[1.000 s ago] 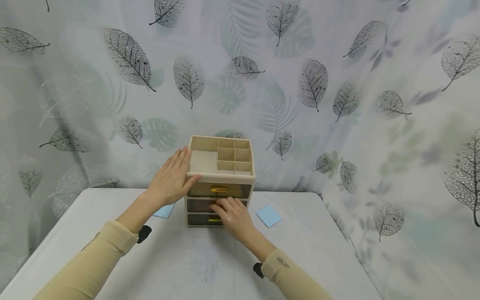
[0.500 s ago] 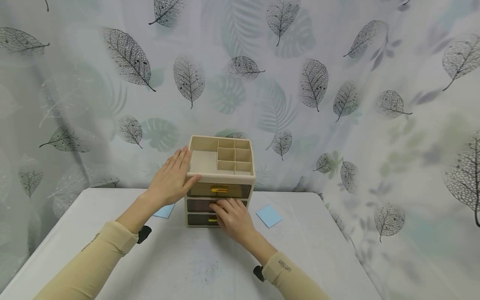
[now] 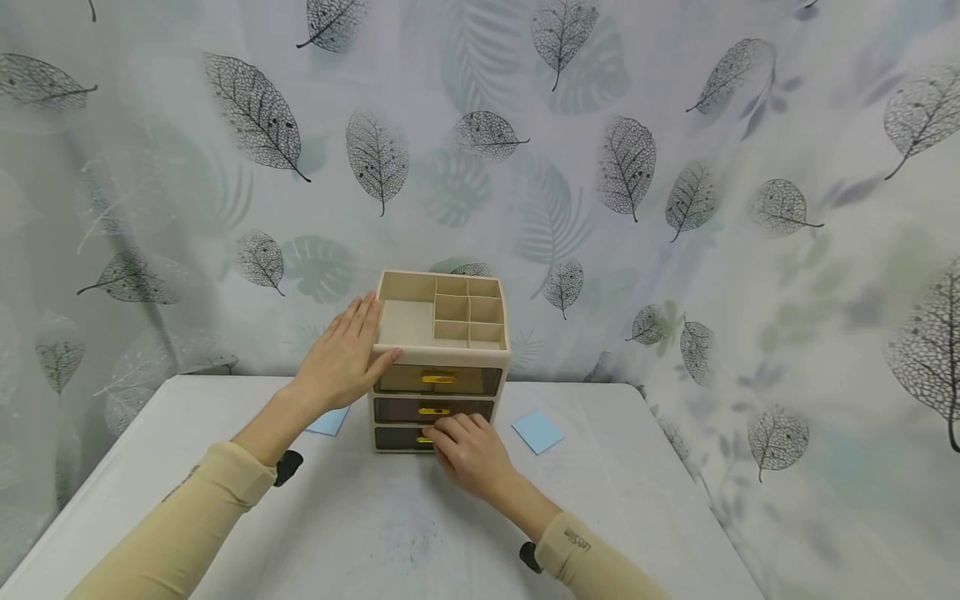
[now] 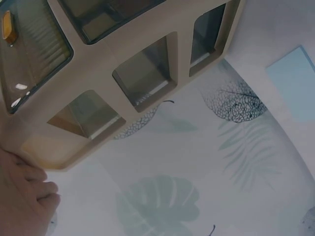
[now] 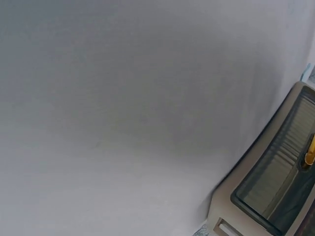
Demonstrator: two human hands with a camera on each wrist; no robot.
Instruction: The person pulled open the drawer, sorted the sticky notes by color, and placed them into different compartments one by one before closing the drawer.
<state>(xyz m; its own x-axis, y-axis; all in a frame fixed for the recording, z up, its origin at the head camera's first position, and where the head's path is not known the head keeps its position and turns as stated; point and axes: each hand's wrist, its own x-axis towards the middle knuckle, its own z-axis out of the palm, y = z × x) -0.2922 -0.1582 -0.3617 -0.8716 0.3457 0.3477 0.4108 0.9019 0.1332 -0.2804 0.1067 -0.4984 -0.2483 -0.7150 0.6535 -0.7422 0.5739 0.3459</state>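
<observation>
Just ahead of the right hand [image 3: 468, 450], whose curled fingers touched its yellow handle, lay the bottom drawer [image 3: 408, 439] of the organizer [image 3: 442, 367] on the counter [image 3: 390, 533]. Flat and open, the left hand [image 3: 341, 362] pressed the organizer's left side, farther from that drawer.

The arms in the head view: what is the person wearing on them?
Both arms wear long, close-fitting beige sleeves. The right sleeve carries small dark lettering near its cuff. A black device sits at each wrist, under the left sleeve too. Both hands are bare.

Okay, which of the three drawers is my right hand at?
The bottom drawer: your right hand covers its front, while the top and middle drawers show their yellow handles uncovered.
</observation>
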